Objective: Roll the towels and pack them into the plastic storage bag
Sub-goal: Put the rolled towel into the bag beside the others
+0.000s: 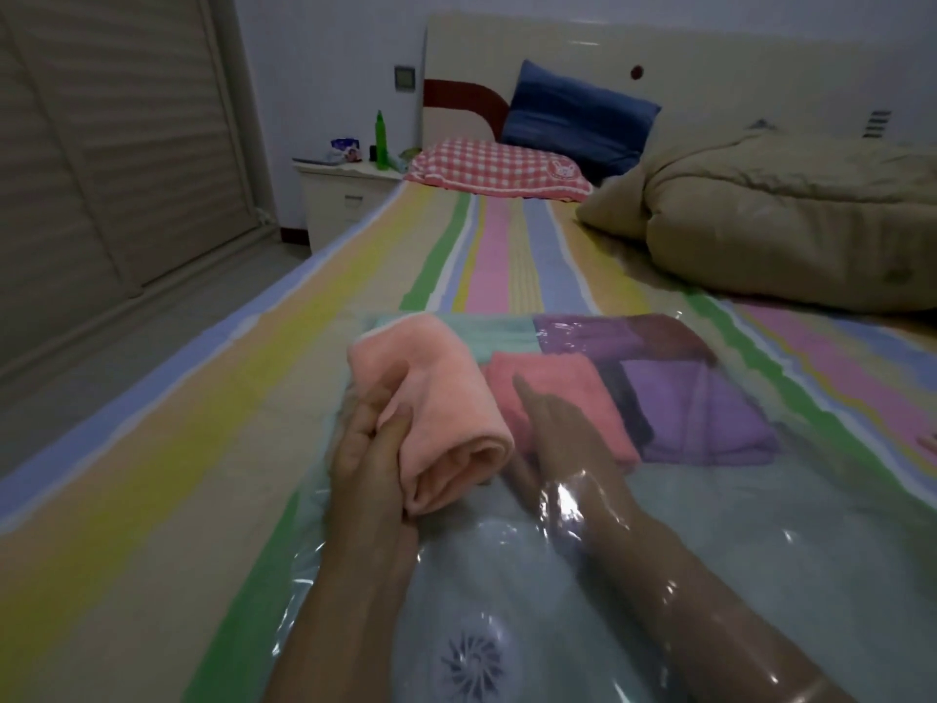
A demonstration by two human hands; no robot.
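A clear plastic storage bag (791, 540) lies flat on the striped bed. My left hand (370, 459) grips a rolled light pink towel (431, 393) at its left side, inside or at the bag's mouth; I cannot tell which. My right hand (563, 428) reaches inside the bag under the plastic film, fingers apart and flat on a darker pink towel (568, 383). To its right lie a lilac towel (710, 418) and, farther back, a dark purple towel (608, 337) and a pale green towel (487, 332), all inside the bag.
The bag's round valve (471, 662) is near me. A beige folded quilt (791, 225) fills the bed's far right. A red checked pillow (497, 170) and a blue pillow (578, 119) lie at the headboard. A white nightstand (345, 200) with a green bottle (380, 139) stands at the left.
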